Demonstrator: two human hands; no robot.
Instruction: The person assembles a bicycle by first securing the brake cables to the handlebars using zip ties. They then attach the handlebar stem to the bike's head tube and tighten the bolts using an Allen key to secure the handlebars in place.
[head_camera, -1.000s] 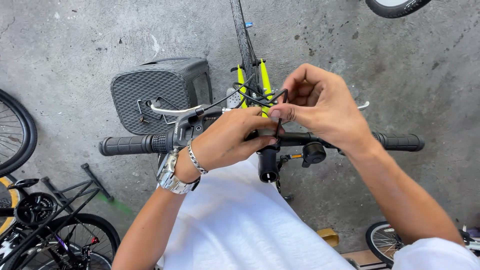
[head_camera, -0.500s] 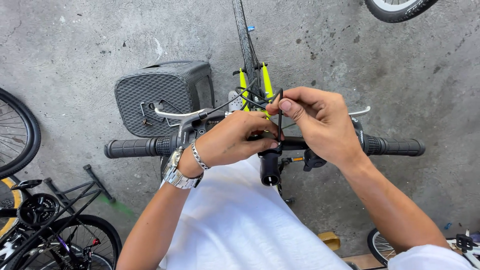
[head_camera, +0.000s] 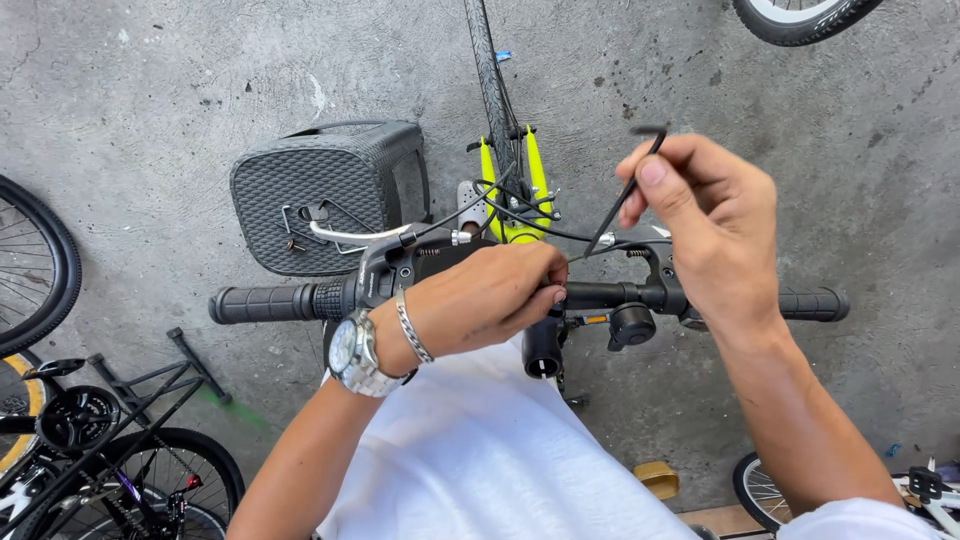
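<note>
I look down on a bicycle handlebar (head_camera: 600, 296) with black grips, above a yellow fork (head_camera: 510, 190) and thin front tyre. My left hand (head_camera: 480, 300), with a silver watch and bracelet on the wrist, is closed over the middle of the bar near the stem. My right hand (head_camera: 700, 225) is raised above the right side of the bar and pinches a thin black cable tie (head_camera: 618, 205) that runs down toward my left fingers. Black cables loop in front of the stem.
A grey textured stool (head_camera: 325, 195) stands on the concrete floor left of the front wheel. Other bicycles and wheels sit at the left edge (head_camera: 40, 265), bottom left (head_camera: 120, 470), top right (head_camera: 800, 15) and bottom right (head_camera: 790, 490).
My right hand has lifted up and to the right, drawing the black tie out from the bar. My left hand has stayed on the bar's middle.
</note>
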